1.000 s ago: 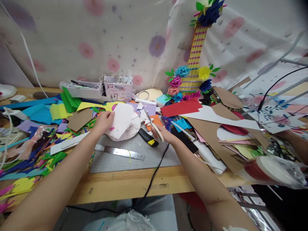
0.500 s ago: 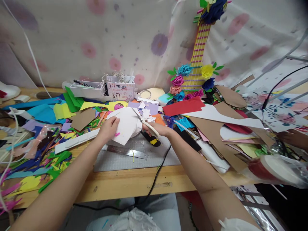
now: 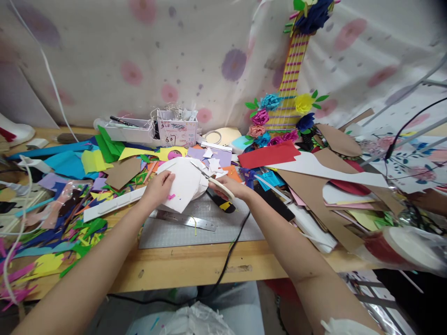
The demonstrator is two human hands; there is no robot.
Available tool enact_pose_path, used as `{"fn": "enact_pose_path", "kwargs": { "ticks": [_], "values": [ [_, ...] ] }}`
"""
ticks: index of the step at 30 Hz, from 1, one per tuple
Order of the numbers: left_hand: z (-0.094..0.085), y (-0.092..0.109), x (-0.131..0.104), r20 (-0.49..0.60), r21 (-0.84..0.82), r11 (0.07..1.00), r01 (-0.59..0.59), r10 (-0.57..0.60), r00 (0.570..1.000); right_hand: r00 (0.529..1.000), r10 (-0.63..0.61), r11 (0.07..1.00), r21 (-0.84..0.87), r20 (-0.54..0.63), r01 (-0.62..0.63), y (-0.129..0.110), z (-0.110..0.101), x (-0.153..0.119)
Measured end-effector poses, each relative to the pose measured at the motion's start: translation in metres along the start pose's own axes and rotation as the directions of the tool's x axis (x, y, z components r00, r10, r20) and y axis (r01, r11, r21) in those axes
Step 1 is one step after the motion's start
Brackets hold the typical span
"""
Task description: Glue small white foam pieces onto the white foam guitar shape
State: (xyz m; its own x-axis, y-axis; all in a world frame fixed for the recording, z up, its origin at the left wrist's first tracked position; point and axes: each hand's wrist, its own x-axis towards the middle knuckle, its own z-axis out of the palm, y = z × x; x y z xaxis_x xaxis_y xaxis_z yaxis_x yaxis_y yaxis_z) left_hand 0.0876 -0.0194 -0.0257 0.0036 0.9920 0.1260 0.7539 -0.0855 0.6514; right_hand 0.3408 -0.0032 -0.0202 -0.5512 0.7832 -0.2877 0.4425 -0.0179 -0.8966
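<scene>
My left hand [image 3: 159, 186] grips the left edge of a white sheet of paper or foam [image 3: 186, 186], thumb on top. Small pink scraps lie on that sheet. In my right hand [image 3: 234, 187] is a pair of scissors [image 3: 220, 185] with cream handles, its blades at the sheet's upper right edge. Small white offcuts [image 3: 213, 165] lie just beyond the blades. Under the sheet's right side, part of another white piece shows. A steel ruler [image 3: 186, 220] rests below on the grey cutting mat [image 3: 167, 237], and a black and yellow tool [image 3: 223, 203] lies beside the scissors.
Coloured scraps [image 3: 84, 232] cover the table's left side. White boxes [image 3: 178, 129] stand at the back. A flower-decorated yellow guitar model [image 3: 291, 83] leans on the curtain. Cardboard pieces [image 3: 310, 195] and a wrapped roll [image 3: 401, 246] lie right. A black cable [image 3: 230, 253] crosses the front edge.
The scissors' blades have come off the sheet's edge a little and appear more apart. The whole view has shifted slightly; my left hand keeps its hold on the sheet.
</scene>
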Motion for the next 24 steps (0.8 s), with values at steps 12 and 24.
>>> {"fn": "enact_pose_path", "kwargs": {
  "ticks": [12,24],
  "values": [
    [0.007,0.012,0.003,0.048,-0.002,1.000,-0.030,0.030,0.998,1.000,0.020,0.989,0.146,-0.009,-0.019,0.007,-0.002,-0.005],
    [0.032,0.035,0.017,0.085,0.101,0.993,0.059,-0.068,0.994,0.992,0.071,0.981,0.188,-0.107,-0.050,0.028,-0.006,-0.016]
  ]
}}
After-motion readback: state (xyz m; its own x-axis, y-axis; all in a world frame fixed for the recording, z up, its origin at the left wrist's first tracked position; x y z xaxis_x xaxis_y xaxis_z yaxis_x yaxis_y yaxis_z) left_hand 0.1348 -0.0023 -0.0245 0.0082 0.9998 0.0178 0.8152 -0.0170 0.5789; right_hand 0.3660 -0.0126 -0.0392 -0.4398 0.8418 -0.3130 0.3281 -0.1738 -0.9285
